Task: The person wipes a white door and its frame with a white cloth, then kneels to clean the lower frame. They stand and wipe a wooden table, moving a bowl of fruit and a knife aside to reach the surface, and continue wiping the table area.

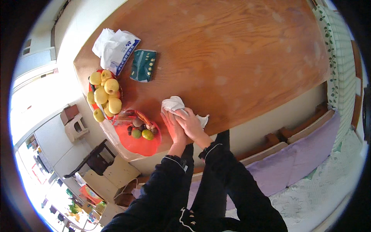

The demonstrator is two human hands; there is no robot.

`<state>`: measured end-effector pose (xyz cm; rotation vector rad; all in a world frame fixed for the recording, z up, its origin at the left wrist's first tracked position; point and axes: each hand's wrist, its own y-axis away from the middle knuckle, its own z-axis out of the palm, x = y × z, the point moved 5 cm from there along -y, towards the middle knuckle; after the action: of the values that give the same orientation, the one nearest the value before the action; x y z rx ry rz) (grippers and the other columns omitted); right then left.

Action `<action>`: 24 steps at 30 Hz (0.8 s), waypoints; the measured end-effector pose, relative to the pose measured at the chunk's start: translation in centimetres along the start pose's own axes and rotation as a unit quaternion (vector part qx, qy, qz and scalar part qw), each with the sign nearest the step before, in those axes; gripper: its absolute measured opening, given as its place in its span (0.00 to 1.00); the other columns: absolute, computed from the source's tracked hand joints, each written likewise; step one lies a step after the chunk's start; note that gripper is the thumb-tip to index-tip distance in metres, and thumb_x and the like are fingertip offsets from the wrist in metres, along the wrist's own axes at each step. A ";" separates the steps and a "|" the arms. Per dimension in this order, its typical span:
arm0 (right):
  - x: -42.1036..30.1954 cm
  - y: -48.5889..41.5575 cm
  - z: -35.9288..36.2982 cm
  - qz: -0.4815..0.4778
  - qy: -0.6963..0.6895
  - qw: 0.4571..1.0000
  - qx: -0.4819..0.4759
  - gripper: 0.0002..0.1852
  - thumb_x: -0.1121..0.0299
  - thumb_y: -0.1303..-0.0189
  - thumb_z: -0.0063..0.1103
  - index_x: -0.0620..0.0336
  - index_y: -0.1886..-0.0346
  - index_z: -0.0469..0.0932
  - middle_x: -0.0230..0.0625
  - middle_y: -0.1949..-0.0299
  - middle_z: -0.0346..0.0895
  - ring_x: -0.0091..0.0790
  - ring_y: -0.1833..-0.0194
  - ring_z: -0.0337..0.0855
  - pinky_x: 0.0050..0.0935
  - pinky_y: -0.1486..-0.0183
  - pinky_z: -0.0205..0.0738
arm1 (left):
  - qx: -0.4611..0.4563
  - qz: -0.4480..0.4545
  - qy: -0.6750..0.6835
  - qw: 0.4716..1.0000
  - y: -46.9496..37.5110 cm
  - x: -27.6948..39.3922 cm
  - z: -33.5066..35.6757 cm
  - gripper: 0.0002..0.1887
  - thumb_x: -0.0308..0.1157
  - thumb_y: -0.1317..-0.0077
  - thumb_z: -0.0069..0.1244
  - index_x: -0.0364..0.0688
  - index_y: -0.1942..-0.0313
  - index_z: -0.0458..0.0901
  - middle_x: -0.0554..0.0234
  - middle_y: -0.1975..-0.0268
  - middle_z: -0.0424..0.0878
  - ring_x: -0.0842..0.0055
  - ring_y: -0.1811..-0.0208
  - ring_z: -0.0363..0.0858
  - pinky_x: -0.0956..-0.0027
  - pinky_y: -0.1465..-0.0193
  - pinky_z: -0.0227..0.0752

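Observation:
A crumpled white cloth (pixel 173 103) lies bunched at the near edge of the wooden table (pixel 232 58). My right hand (pixel 191 124) presses over it, its fingers crossing the fingers of my left hand (pixel 174 127). The left fingertips reach into the same bunch, and part of the cloth is hidden beneath both hands. Its loose end pokes out to the right of my right hand. Just left of my hands sits a red plastic bag (pixel 134 145) with several round fruits on it, among them a yellow-green citrus fruit (pixel 147 134).
Several yellow apples (pixel 101 95) are heaped in a red container at the table's left edge. Behind them lie a white plastic bag (pixel 116 47) and a dark green tissue pack (pixel 143 65). A bench with a lilac cover (pixel 275 171) runs along the near right side.

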<state>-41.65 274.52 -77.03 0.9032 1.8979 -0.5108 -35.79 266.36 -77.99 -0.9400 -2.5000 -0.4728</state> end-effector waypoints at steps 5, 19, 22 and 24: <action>6.9 0.8 -12.1 0.038 0.008 0.989 0.146 0.14 0.70 0.35 0.58 0.60 0.48 0.82 0.45 0.47 0.79 0.49 0.45 0.72 0.44 0.41 0.65 | -0.171 -0.182 0.455 0.855 0.5 11.1 9.4 0.29 0.35 0.28 0.44 0.35 0.30 0.59 0.42 0.26 0.58 0.52 0.24 0.55 0.57 0.21 0.49; -0.3 -3.6 -8.3 -0.107 -0.033 0.992 -0.063 0.16 0.71 0.34 0.58 0.60 0.44 0.81 0.39 0.42 0.79 0.49 0.39 0.73 0.42 0.35 0.64 | 0.032 -0.138 0.334 0.932 -1.2 6.7 1.4 0.26 0.37 0.24 0.36 0.34 0.30 0.61 0.47 0.28 0.63 0.62 0.26 0.59 0.61 0.24 0.53; -2.4 -6.9 0.3 -0.057 -0.106 0.987 -0.108 0.16 0.72 0.39 0.58 0.57 0.47 0.82 0.36 0.42 0.77 0.50 0.46 0.76 0.44 0.44 0.73 | 0.080 -0.063 -0.060 0.993 -1.7 1.0 -1.4 0.27 0.41 0.21 0.32 0.35 0.28 0.57 0.49 0.27 0.59 0.63 0.24 0.55 0.62 0.22 0.47; -1.3 -8.8 -0.1 -0.088 -0.092 0.988 -0.083 0.15 0.71 0.38 0.57 0.57 0.47 0.82 0.39 0.42 0.77 0.50 0.46 0.76 0.43 0.43 0.73 | 0.025 -0.088 -0.042 0.995 -3.7 0.6 0.5 0.30 0.39 0.23 0.35 0.36 0.26 0.51 0.46 0.24 0.51 0.59 0.21 0.45 0.60 0.20 0.36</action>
<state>-48.12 268.48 -76.00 0.5643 1.8291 -0.5135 -38.88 264.28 -78.76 -0.7372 -2.6725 -0.4305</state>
